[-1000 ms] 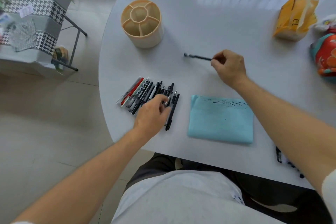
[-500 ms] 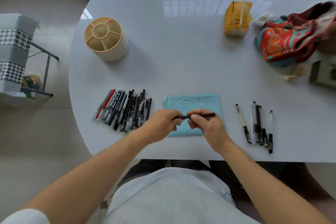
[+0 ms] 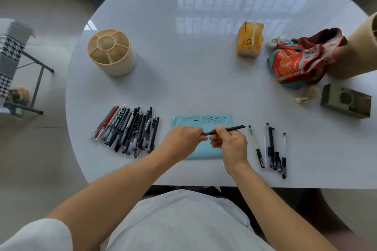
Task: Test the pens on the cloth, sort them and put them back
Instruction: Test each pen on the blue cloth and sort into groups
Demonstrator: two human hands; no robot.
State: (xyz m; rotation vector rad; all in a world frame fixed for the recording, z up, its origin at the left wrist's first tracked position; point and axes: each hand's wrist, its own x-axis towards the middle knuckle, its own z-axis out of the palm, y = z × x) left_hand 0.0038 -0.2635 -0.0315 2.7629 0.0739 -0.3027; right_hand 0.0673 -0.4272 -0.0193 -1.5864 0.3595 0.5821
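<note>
Looking down from the head camera, we hold a thin black pen [image 3: 224,131] over the near blue cloth [image 3: 204,122]: left hand [image 3: 183,138] pinches its left end, right hand [image 3: 230,142] grips mid-barrel. It seems light, stiff, slightly slippery; grip mid-barrel.

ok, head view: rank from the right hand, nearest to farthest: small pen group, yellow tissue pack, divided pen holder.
From the right hand:
1. Small pen group, just to its right near the table's front edge.
2. Yellow tissue pack, farther back and slightly right.
3. Divided pen holder, far back on the left.
</note>
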